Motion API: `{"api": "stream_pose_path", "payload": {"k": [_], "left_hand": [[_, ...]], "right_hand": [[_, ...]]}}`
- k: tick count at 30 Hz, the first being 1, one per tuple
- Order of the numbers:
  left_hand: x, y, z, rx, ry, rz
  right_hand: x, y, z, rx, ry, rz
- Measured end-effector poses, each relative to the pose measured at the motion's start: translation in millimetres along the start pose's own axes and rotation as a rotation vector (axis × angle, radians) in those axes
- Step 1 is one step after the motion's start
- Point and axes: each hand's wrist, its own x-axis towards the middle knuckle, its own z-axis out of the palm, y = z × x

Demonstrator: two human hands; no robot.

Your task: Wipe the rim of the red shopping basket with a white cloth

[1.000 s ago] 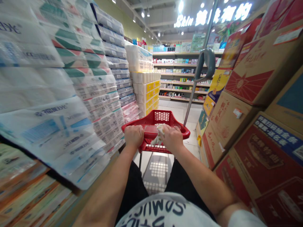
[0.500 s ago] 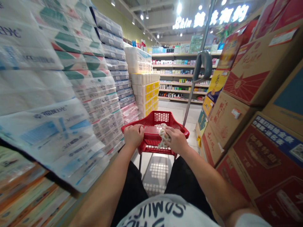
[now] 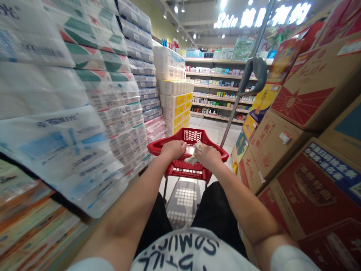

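A red plastic shopping cart (image 3: 153, 149) is straight in front of me, its slotted basket visible beyond the handle. My left hand (image 3: 174, 149) is closed around the cart's handle, left of the middle, with the thumb side towards the centre. A crumpled pale cloth (image 3: 194, 155) is bunched in my right hand (image 3: 209, 156), which is closed over it against the right part of the handle. Part of the cloth hangs down on the near side. The fingers of both hands are partly hidden from above.
Tall stacks of wrapped tissue packs (image 3: 107, 86) line the left side. Cardboard cartons (image 3: 296, 98) are piled on the right. A metal pole (image 3: 232, 116) with a grey loop handle (image 3: 261, 77) slants up beside the cart. Stocked shelves (image 3: 217, 88) stand ahead across the pale floor.
My left hand has slid right along the handle, closer to my right hand. The cloth has shifted and now trails to the left below my right hand. The view has tilted slightly.
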Motion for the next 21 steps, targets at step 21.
{"api": "stream_pose_path", "payload": {"k": [21], "left_hand": [[10.0,6.9,3.4,0.024,0.02,-0.106]], "right_hand": [[5.1,17.3,30.0,0.051,0.276,0.086]]}}
